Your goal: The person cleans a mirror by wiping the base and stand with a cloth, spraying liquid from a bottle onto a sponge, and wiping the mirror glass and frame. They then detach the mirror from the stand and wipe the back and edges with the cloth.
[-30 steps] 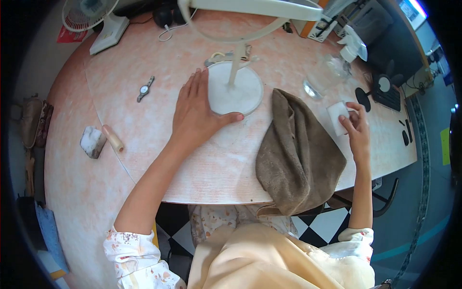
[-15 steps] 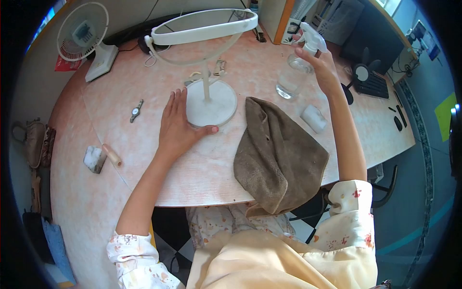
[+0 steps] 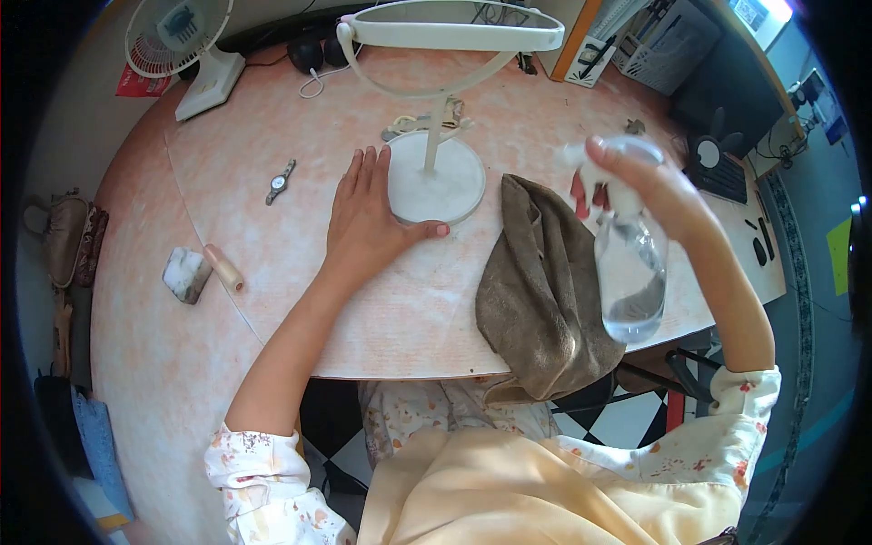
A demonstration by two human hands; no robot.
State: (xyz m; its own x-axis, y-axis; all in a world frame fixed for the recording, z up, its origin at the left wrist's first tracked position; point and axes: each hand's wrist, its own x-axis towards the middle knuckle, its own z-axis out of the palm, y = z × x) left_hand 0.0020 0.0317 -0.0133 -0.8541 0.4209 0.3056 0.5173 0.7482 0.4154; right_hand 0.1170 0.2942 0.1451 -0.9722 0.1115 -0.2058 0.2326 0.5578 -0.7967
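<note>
At a pale pink counter [image 3: 391, 341], I am working with both hands. My right grip [image 3: 649, 186] is grasping a clear spray bottle [image 3: 633, 286] around its white spray head [image 3: 625, 198]; blur is obscuring how my fingers are meeting the trigger. The bottle is standing roughly upright in my grasp, holding clear liquid and overlapping, in this view, the right edge of a brown cloth [image 3: 545, 291]. I cannot tell whether its bottom is touching anything. The cloth is lying in folds between my arms, partly drooping over the near counter edge.

My left grip [image 3: 368, 213] is resting unclenched, fingers extending along the left side of the round white base [image 3: 447, 195] of a stand mirror [image 3: 454, 36] and thumb lying along its front rim. The mirror is standing upright on the counter. To the left, a wristwatch [image 3: 280, 183] is lying apart, and a black-and-white block [image 3: 186, 275] is sitting just beside a beige cylinder [image 3: 224, 268].
</note>
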